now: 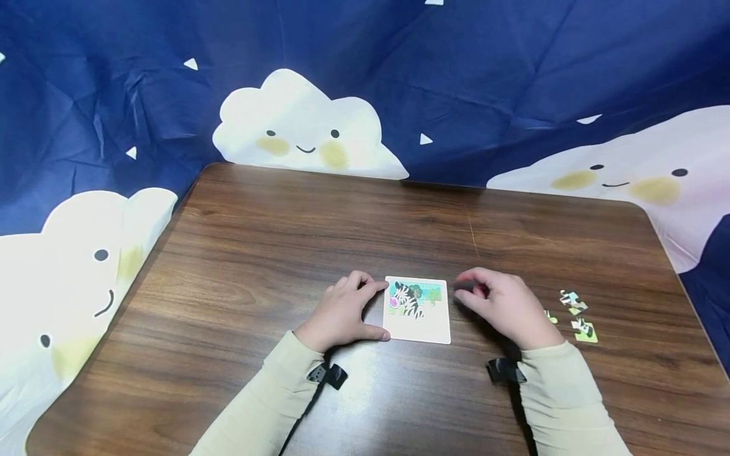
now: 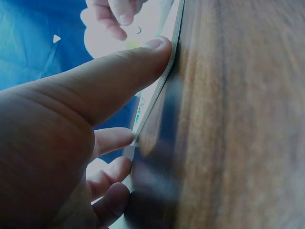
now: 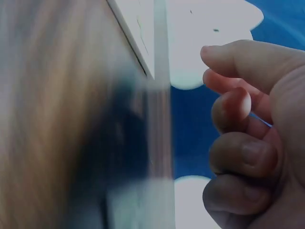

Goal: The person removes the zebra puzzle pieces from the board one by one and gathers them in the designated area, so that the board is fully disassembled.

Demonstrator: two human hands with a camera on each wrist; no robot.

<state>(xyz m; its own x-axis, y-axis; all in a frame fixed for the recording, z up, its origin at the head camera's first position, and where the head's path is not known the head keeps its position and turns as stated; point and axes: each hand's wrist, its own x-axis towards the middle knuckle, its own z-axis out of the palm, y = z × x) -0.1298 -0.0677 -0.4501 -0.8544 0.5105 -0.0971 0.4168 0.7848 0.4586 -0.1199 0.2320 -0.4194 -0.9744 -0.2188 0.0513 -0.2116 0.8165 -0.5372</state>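
Note:
A small square white puzzle board [image 1: 419,329] lies on the table between my hands. Its upper part bears joined jigsaw pieces with a zebra [image 1: 407,299], a pink patch and green trees, while a plain white strip shows along the bottom. At the board's left side is my left hand [image 1: 346,311], thumb on the near corner and index fingertip at the far one. The left wrist view shows that thumb fairly straight across the board's edge. My right hand [image 1: 502,305] hovers just right of the board, thumb and index finger apart, the other fingers loosely curled, holding nothing.
Several loose jigsaw pieces [image 1: 584,329] lie on the brown wooden table [image 1: 319,215] to the right of my right hand, one partly hidden behind the wrist. A blue curtain [image 1: 456,69] with white clouds hangs behind the table. Black straps circle both wrists.

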